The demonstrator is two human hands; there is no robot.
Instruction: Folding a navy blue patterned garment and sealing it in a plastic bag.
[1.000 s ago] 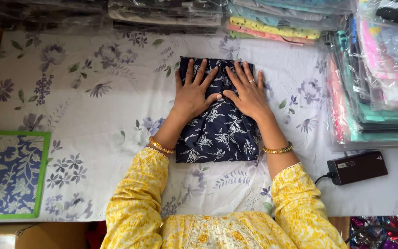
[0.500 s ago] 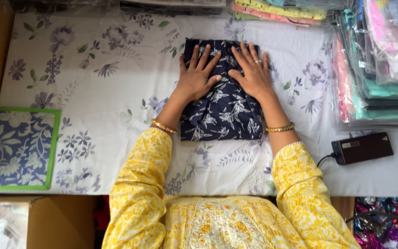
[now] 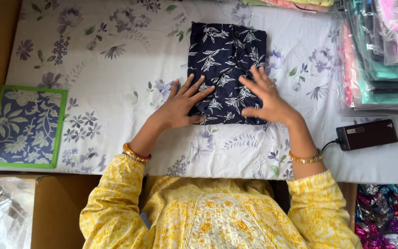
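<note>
While both palms press down on it, the folded garment (image 3: 224, 60) sits a bit above the middle of the frame, lying flat on the floral sheet (image 3: 107, 69). It's navy cloth with a white leaf print, folded into a neat upright rectangle, and there's a small dark button near its top edge.

Left hand (image 3: 180, 106) is laid flat with fingers spread wide, covering the lower left corner of the garment, heel of the palm off on the sheet. Right hand (image 3: 263, 94) is the same deal, fingers splayed, resting on the lower right part. Neither one is gripping anything, just flat on the fabric.

Room-wise: lots of bare sheet to the left of the garment, up to the green-bordered blue panel (image 3: 24, 127) at lower left. On the right it's tighter, with a stack of bagged clothes (image 3: 383, 55) along the right edge and a black adapter (image 3: 367, 134) below that stack.
</note>
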